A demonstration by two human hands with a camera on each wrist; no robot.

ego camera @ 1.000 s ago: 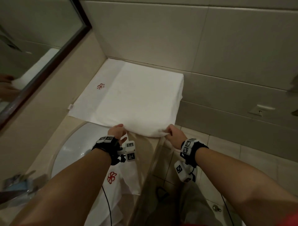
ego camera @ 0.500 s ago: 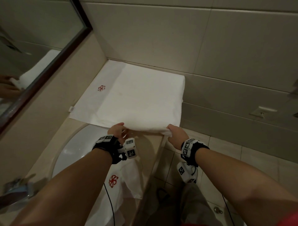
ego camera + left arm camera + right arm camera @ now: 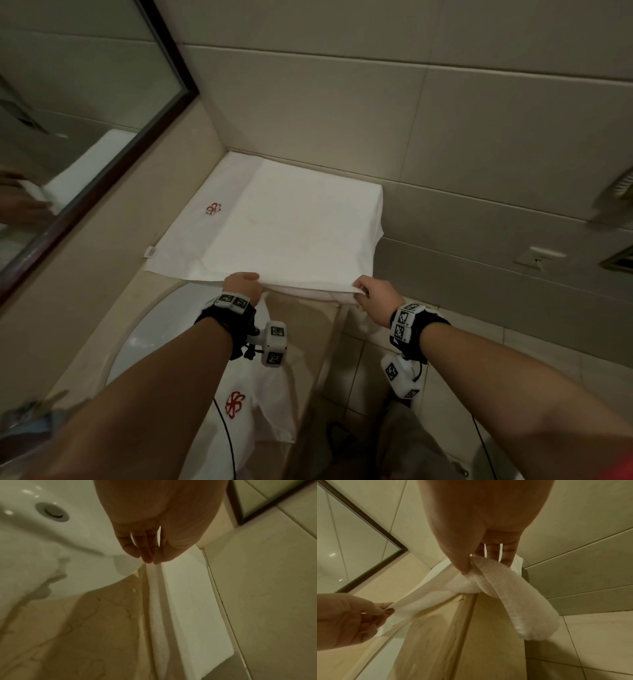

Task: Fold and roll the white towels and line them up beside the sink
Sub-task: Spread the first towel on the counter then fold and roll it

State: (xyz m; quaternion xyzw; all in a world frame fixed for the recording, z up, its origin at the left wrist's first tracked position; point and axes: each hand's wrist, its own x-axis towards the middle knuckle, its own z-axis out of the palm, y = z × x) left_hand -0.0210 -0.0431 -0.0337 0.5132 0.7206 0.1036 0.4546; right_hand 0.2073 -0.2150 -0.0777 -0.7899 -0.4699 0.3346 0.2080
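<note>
**Folding in progress: both hands pinch the near edge of the spread towel**

Starting with the setting, a beige stone counter (image 3: 301,329) runs into a tiled corner, with a white sink (image 3: 164,329) set into it on the left and a dark-framed mirror (image 3: 102,178) above. On the counter beside the sink lies the white towel (image 3: 291,226), spread flat with one layer already doubled over; a small red emblem (image 3: 213,208) shows on the uncovered strip near the mirror side. Its far edge sits against the wall tiles, its right edge reaches the end of the counter.

A second towel (image 3: 253,411), also bearing a red emblem, hangs over the counter front below the left forearm, not yet handled.

The left hand (image 3: 242,283) grips the near edge of the spread towel with thumb and fingertips pinched together on the hem. The right hand (image 3: 371,297) pinches the near right corner, thumb (image 3: 462,561) pressed on top of the bunched cloth, a loose loop of hem drooping below it past the counter end.

My reading is that the folding step is under way and rolling has not begun. The next move probably calls for lifting this edge evenly with both hands and carrying it toward the wall, keeping the corners aligned and tucking in the drooping loop so the fold lies square.
</note>
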